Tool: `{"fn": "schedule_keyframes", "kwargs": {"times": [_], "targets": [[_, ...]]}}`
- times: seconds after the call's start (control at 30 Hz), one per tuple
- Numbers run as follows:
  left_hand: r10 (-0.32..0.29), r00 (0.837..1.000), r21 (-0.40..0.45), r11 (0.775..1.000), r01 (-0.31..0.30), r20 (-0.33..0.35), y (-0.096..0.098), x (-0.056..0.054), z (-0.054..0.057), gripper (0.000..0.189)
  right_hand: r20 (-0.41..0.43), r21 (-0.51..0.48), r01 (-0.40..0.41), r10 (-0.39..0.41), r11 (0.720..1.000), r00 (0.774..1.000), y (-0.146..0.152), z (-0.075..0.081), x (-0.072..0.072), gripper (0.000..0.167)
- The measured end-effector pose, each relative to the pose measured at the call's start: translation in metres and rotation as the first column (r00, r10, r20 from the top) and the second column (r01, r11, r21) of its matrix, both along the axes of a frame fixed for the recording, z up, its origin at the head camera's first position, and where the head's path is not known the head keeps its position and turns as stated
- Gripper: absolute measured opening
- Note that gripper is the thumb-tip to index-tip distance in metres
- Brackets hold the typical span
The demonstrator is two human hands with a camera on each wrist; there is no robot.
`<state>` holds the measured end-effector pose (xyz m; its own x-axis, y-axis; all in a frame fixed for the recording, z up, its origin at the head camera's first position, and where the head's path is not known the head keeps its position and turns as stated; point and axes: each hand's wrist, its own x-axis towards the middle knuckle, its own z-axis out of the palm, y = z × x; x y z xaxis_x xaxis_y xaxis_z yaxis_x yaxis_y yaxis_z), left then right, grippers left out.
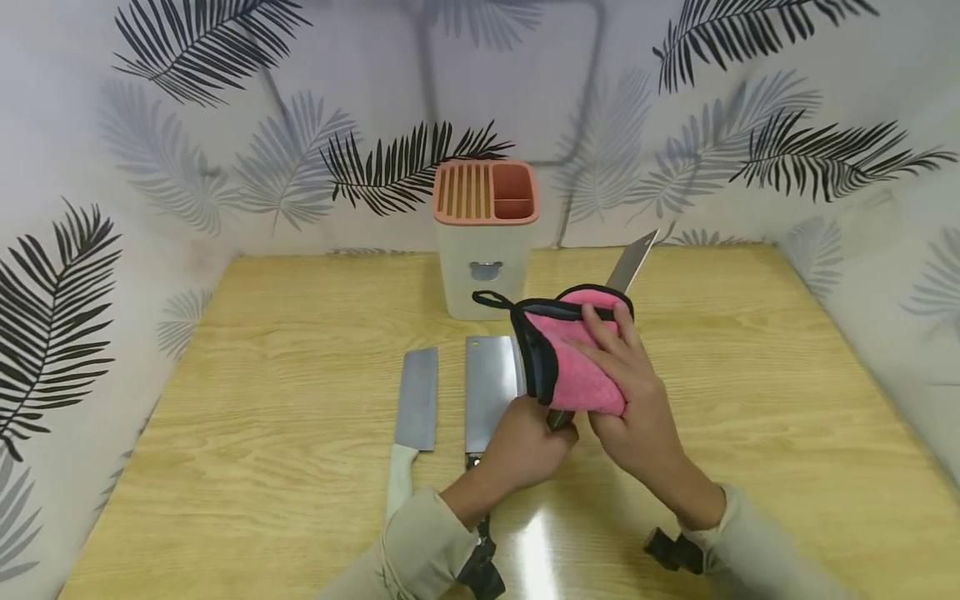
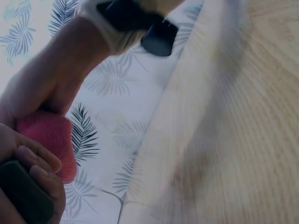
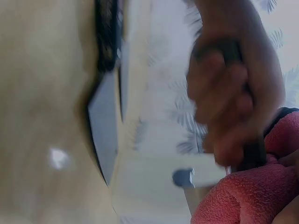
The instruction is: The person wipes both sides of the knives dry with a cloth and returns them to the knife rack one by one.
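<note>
My left hand [image 1: 528, 442] grips the dark handle [image 2: 25, 191] of a knife, which is held above the table and slants up to the right. A pink cloth [image 1: 573, 362] with black trim and a hanging loop is folded over the blade, hiding its middle. Past the cloth, the blade's bare end [image 1: 632, 260] sticks out. My right hand [image 1: 637, 392] holds the cloth against the blade, its fingers on top and thumb lower down. In the right wrist view, the cloth's fluffy pile [image 3: 247, 198] lies close to the left hand's fist.
A cleaver [image 1: 489, 392] with a black handle lies under the left forearm. Left of it lies another cleaver [image 1: 417, 400] with a pale green handle. Behind them stands a white knife block [image 1: 480, 258] with an orange slotted top. The wooden table [image 1: 285, 375] meets a leaf-patterned backdrop.
</note>
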<state>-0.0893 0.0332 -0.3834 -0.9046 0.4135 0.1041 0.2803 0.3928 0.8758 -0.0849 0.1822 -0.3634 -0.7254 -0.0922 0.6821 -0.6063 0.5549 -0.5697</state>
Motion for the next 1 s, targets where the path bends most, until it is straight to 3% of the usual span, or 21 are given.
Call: {"fn": "schedule_keyframes", "kwargs": {"times": [0.23, 0.4, 0.47, 0.57, 0.63, 0.67, 0.73, 0.8, 0.9, 1.0], "targets": [[-0.079, 0.986, 0.018, 0.997, 0.077, 0.150, 0.002, 0.008, 0.001, 0.007, 0.069, -0.060, 0.114, -0.110, 0.992, 0.992, 0.035, 0.016, -0.032, 0.054], [-0.088, 0.974, -0.026, 0.995, 0.095, 0.210, 0.007, 0.012, -0.003, 0.008, 0.176, -0.085, 0.232, -0.215, 0.969, 0.961, 0.070, 0.023, -0.055, 0.046], [-0.088, 0.975, -0.044, 0.994, 0.099, 0.206, 0.008, 0.013, -0.006, 0.009, 0.227, -0.130, 0.316, -0.282, 0.940, 0.932, 0.080, 0.028, -0.059, 0.037], [-0.087, 0.976, -0.063, 0.993, 0.102, 0.200, 0.010, 0.014, -0.010, 0.006, 0.242, -0.261, 0.430, -0.373, 0.864, 0.896, 0.091, 0.041, -0.060, 0.020], [-0.066, 0.979, -0.075, 0.994, 0.082, 0.194, 0.010, 0.014, -0.012, 0.005, 0.197, -0.331, 0.471, -0.428, 0.818, 0.882, 0.093, 0.052, -0.056, 0.024], [-0.055, 0.979, -0.076, 0.995, 0.071, 0.197, 0.010, 0.013, -0.013, 0.007, 0.155, -0.358, 0.459, -0.433, 0.813, 0.888, 0.092, 0.058, -0.053, 0.028], [-0.028, 0.980, -0.065, 0.997, 0.041, 0.197, 0.010, 0.012, -0.013, 0.007, 0.083, -0.360, 0.425, -0.425, 0.831, 0.901, 0.086, 0.066, -0.043, 0.024], [-0.001, 0.982, -0.041, 0.999, 0.009, 0.189, 0.010, 0.010, -0.012, 0.003, 0.056, -0.286, 0.376, -0.377, 0.881, 0.925, 0.075, 0.071, -0.030, 0.024], [0.037, 0.985, 0.010, 0.999, -0.040, 0.170, 0.012, 0.006, -0.008, 0.004, 0.081, -0.104, 0.260, -0.252, 0.960, 0.964, 0.055, 0.068, -0.010, 0.044], [0.063, 0.988, 0.033, 0.997, -0.069, 0.140, 0.014, 0.002, -0.003, 0.004, 0.160, 0.082, 0.097, -0.109, 0.992, 0.981, 0.039, 0.058, 0.006, 0.070]]}}
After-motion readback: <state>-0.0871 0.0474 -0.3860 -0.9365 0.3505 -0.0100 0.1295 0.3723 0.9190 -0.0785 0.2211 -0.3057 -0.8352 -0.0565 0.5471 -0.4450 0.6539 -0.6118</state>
